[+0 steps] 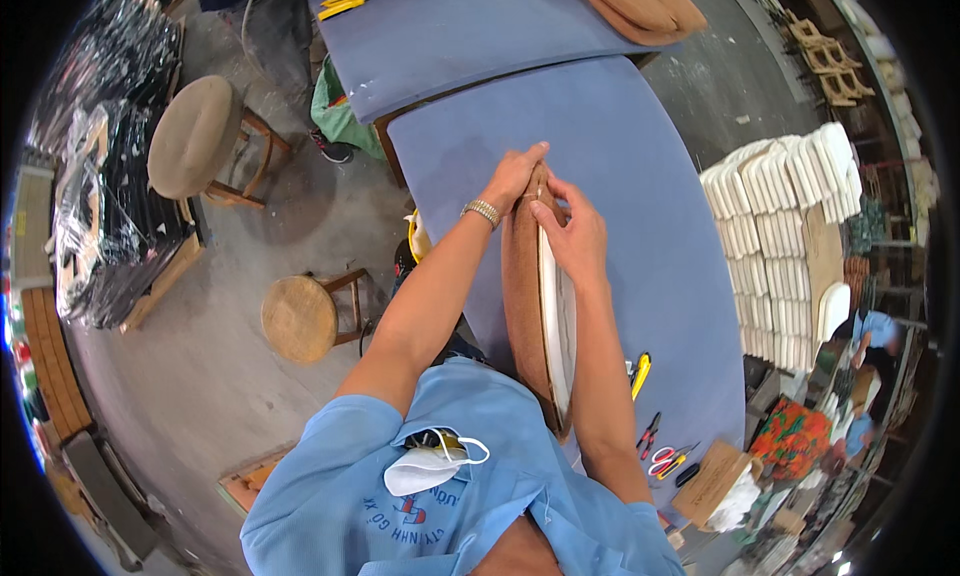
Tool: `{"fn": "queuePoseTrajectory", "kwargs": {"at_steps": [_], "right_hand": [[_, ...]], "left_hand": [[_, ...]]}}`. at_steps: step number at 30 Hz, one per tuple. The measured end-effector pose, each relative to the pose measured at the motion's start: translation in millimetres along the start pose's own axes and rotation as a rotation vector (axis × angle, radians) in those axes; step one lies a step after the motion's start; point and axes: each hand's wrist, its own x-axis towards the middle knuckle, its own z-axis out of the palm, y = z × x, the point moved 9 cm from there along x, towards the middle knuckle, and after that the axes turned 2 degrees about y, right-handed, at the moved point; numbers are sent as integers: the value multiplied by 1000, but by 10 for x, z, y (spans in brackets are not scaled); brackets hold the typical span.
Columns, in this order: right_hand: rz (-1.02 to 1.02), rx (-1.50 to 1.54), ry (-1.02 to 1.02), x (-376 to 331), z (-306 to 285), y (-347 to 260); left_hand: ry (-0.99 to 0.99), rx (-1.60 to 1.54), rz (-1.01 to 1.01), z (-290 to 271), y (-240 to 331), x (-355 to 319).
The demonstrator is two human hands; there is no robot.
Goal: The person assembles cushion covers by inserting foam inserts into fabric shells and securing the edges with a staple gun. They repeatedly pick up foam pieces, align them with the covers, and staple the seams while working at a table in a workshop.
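Observation:
A padded seat cushion (pixel 527 306) stands on its edge on the blue-covered table (pixel 650 206), its near end close to my body. Brown fabric wraps its left side, and a white layer (pixel 556 311) shows along the right. At the far tip, my left hand (pixel 517 179) grips the brown fabric from the left, its fingers closed over the edge. From the right, my right hand (pixel 575 234) pinches the same fabric edge, thumb on top. Some fingertips are hidden behind the cushion.
Right of the cushion lie a yellow cutter (pixel 641 374), pliers (pixel 649 434) and scissors (pixel 661 461). A second blue table (pixel 450 41) adjoins ahead, bearing brown cushions (pixel 640 6). Stools (pixel 300 319) stand at left; white pads (pixel 780 246) are stacked at right. Another person stands at the far left.

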Motion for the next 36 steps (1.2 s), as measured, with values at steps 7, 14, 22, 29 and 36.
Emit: {"fn": "queuePoseTrajectory", "kwargs": {"at_steps": [7, 14, 22, 29, 36], "right_hand": [[124, 16, -72, 31, 326, 118], [-200, -204, -13, -229, 59, -382], [247, -6, 35, -80, 110, 85], [111, 201, 42, 10, 321, 232], [108, 33, -91, 187, 627, 59]], "left_hand": [[9, -130, -19, -332, 10, -119], [4, -76, -52, -322, -43, -80], [6, 3, 2, -295, 64, -145], [86, 216, 128, -426, 302, -369], [48, 634, 377, -755, 598, -770]]}}
